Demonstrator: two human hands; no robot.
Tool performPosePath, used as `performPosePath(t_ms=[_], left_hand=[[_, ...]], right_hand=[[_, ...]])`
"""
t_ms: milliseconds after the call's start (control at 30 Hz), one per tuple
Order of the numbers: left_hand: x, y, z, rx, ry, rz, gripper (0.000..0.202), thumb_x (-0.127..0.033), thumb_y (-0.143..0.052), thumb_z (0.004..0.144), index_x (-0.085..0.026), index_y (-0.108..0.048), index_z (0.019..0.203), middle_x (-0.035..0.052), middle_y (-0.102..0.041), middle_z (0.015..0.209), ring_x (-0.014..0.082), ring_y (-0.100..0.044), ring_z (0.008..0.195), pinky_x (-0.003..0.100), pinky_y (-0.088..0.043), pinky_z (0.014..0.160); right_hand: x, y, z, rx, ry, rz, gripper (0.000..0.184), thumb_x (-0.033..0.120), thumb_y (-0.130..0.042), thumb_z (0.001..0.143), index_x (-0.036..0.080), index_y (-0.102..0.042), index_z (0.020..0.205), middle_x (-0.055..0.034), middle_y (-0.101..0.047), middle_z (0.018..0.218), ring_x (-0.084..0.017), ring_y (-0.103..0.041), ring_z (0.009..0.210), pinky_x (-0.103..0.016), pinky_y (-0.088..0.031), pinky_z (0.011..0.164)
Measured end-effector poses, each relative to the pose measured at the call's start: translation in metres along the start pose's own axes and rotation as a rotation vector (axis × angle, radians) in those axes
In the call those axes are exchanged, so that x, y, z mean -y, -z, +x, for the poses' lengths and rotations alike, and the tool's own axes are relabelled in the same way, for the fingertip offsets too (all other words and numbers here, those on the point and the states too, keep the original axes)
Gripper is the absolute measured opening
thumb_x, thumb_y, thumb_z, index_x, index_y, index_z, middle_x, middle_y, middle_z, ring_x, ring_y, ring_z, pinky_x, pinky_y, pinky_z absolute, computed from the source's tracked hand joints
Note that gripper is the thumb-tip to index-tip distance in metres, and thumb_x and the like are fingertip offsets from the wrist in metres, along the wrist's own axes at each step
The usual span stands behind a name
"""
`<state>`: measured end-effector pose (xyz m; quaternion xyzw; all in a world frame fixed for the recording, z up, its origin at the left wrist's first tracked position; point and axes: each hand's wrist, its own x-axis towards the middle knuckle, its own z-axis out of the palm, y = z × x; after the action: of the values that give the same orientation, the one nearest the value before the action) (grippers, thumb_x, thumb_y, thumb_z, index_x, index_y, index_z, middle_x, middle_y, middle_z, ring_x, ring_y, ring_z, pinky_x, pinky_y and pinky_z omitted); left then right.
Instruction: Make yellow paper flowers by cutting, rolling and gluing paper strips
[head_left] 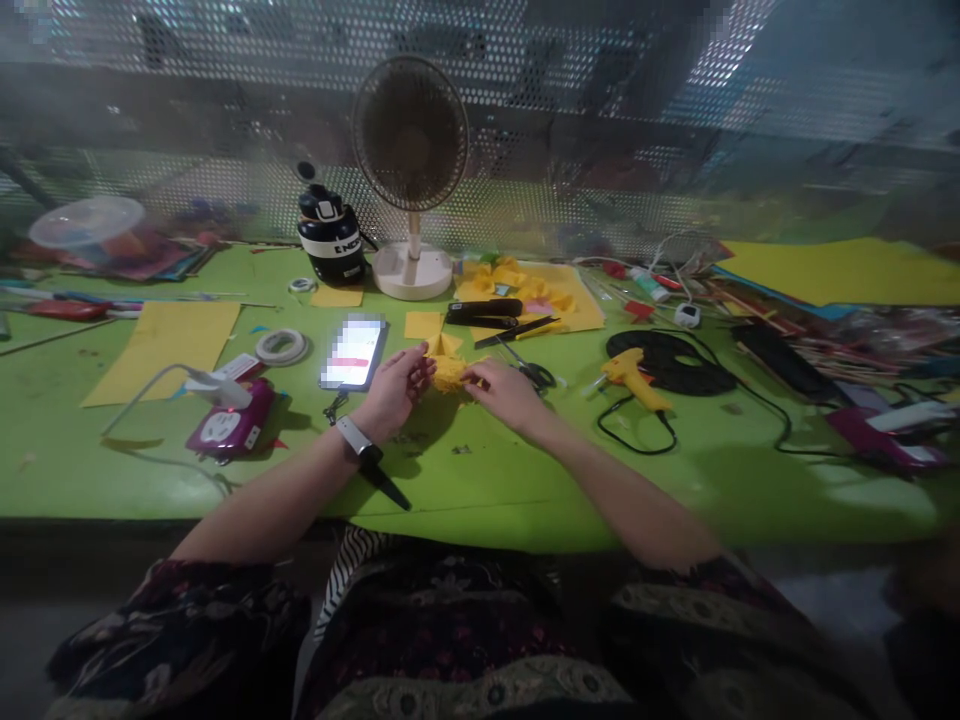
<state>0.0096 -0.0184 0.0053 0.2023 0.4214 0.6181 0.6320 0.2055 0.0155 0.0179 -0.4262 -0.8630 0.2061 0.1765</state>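
Observation:
Between my two hands is a yellow, fringed paper flower (448, 374), with a folded yellow point (442, 340) rising behind it. My left hand (395, 388) grips its left side with bent fingers. On the other side, my right hand (504, 392) pinches its right edge between thumb and fingertips. A pair of dark-handled scissors (537, 376) lies just beyond my right hand. Left of my left hand rests a lit phone (352, 352). A black stapler (484, 312) and a small yellow paper square (421, 325) lie behind the flower.
A white fan (412, 270) and a dark bottle (330, 240) stand at the back. A yellow glue gun (636, 378) with a looping cord lies to the right. Purple power strips (232, 420) sit at both sides. Yellow sheets (169, 350) and a tape roll (282, 347) lie left.

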Motion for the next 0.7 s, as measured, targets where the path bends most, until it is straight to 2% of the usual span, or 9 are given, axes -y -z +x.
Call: performPosePath(t_ms=[67, 167, 300, 433, 567, 700], left_hand=[[0.000, 0.000, 0.000, 0.001, 0.004, 0.000, 0.013, -0.024, -0.077, 0.081, -0.015, -0.069, 0.085, 0.0027, -0.069, 0.077, 0.0078, -0.065, 0.065, 0.018, -0.051, 0.060], [0.001, 0.000, 0.001, 0.014, -0.014, -0.008, 0.008, -0.021, -0.074, 0.084, -0.015, -0.070, 0.087, 0.0022, -0.068, 0.075, 0.0075, -0.064, 0.065, 0.018, -0.051, 0.059], [0.002, 0.000, 0.001, 0.028, -0.012, -0.022, 0.010, -0.021, -0.075, 0.083, -0.014, -0.071, 0.088, 0.0023, -0.068, 0.075, 0.0078, -0.064, 0.066, 0.018, -0.051, 0.060], [0.001, -0.002, -0.001, 0.027, -0.004, -0.025, 0.011, -0.022, -0.076, 0.082, -0.014, -0.070, 0.087, 0.0021, -0.069, 0.074, 0.0077, -0.064, 0.064, 0.018, -0.051, 0.060], [0.001, -0.002, -0.002, 0.005, 0.020, 0.026, 0.012, -0.023, -0.075, 0.083, -0.013, -0.070, 0.086, 0.0044, -0.071, 0.077, 0.0077, -0.063, 0.062, 0.018, -0.050, 0.058], [0.001, -0.001, -0.001, 0.018, 0.088, 0.055, 0.010, -0.019, -0.075, 0.083, -0.010, -0.070, 0.085, 0.0073, -0.072, 0.080, 0.0086, -0.064, 0.063, 0.020, -0.052, 0.059]], right_hand=[[0.003, -0.005, 0.001, 0.015, 0.013, -0.069, 0.011, 0.019, -0.061, 0.091, 0.018, -0.070, 0.097, -0.0074, -0.069, 0.101, -0.019, -0.063, 0.086, -0.030, -0.044, 0.073], [0.006, -0.010, 0.001, 0.028, -0.044, -0.159, 0.008, 0.022, -0.064, 0.090, 0.017, -0.068, 0.095, -0.0082, -0.068, 0.101, -0.019, -0.062, 0.084, -0.028, -0.042, 0.067], [0.007, -0.015, 0.003, 0.045, -0.066, -0.199, 0.012, 0.028, -0.064, 0.091, 0.017, -0.068, 0.097, -0.0080, -0.067, 0.097, -0.019, -0.062, 0.084, -0.028, -0.041, 0.065], [0.007, -0.012, 0.004, 0.053, -0.077, -0.160, 0.009, 0.021, -0.062, 0.092, 0.017, -0.069, 0.095, -0.0078, -0.066, 0.096, -0.019, -0.061, 0.085, -0.028, -0.040, 0.068], [0.007, -0.002, -0.004, 0.020, 0.005, -0.038, 0.004, 0.018, -0.064, 0.090, 0.017, -0.068, 0.088, -0.0061, -0.066, 0.092, -0.018, -0.060, 0.083, -0.029, -0.042, 0.071], [0.009, 0.010, -0.014, -0.088, 0.159, 0.096, 0.008, 0.022, -0.062, 0.092, 0.018, -0.067, 0.086, -0.0057, -0.066, 0.089, -0.019, -0.060, 0.084, -0.033, -0.046, 0.077]])
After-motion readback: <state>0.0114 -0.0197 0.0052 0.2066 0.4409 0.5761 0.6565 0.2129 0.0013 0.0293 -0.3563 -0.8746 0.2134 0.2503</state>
